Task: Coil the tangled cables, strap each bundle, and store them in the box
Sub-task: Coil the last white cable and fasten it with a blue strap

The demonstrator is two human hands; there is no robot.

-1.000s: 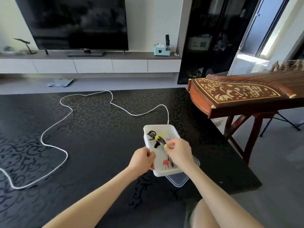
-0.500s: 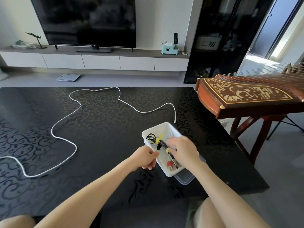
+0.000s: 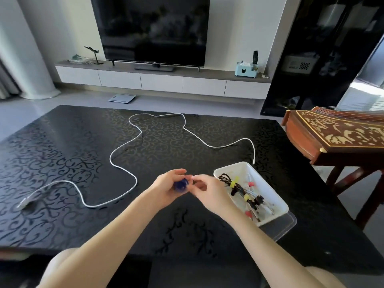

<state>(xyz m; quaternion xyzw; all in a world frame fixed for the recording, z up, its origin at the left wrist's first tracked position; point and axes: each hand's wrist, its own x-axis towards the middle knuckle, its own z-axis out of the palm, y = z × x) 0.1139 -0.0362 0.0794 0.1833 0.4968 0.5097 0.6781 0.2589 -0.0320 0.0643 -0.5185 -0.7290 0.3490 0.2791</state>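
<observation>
A long white cable (image 3: 133, 142) snakes loose across the black patterned table (image 3: 62, 163), one plug end at the left and the other beside the box. The white box (image 3: 278, 201) stands at the right and holds black cable bundles (image 3: 241, 188) with yellow straps and small red pieces. My left hand (image 3: 168, 190) holds a small blue strap (image 3: 181, 185) just left of the box. My right hand (image 3: 207, 191) meets it there, its fingertips pinching at the blue strap.
The box sits on its clear lid (image 3: 284, 227) near the table's right front edge. A wooden zither (image 3: 332, 138) on a stand is close at the right. A TV cabinet (image 3: 162, 77) and a floor scale (image 3: 122, 98) lie beyond the table.
Both hands have left the box and come together to its left, now with a blue strap between them. The view has swung left, so the box appears further right.
</observation>
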